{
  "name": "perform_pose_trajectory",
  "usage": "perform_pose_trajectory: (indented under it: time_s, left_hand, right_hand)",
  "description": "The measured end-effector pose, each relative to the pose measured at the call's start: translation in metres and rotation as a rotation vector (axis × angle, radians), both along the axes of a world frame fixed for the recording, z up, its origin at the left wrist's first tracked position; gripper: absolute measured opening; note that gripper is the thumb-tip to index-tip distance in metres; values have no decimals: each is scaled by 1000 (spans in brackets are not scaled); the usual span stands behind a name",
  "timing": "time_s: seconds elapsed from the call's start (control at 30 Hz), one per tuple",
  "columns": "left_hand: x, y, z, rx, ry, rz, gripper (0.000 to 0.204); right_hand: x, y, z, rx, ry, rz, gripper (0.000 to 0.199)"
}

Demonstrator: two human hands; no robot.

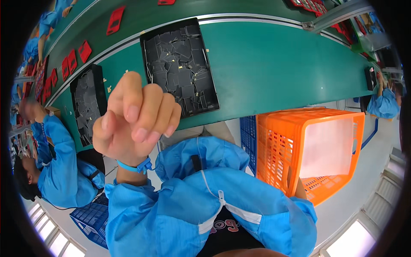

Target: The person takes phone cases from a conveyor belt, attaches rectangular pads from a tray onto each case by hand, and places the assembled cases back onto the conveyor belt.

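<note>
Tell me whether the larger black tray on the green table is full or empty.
The black tray is well filled: dark flat pieces lie jumbled across nearly its whole floor.

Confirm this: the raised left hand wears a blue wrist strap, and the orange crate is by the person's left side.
Not quite: the head view shows the orange crate by the person's right side, not the left. The raised left hand does wear a blue wrist strap.
</note>
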State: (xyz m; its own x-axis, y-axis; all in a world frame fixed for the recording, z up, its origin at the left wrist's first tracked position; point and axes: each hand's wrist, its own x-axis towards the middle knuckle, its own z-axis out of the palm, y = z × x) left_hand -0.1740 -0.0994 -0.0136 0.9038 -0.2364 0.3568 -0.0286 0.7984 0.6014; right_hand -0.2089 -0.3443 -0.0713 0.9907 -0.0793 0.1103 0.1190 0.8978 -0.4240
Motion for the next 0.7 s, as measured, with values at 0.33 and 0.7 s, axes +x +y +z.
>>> perform_pose_trajectory:
  time_s: [0.33,0.7]
  left_hand:
    - [12,25,-14,8,162,305,26]
    - [73,22,-50,1344,69,657,9]
  right_hand:
    - [-9,-207,-97,-757,575,161,29]
    - [-65,-390,-62,-1228,874,-148,57]
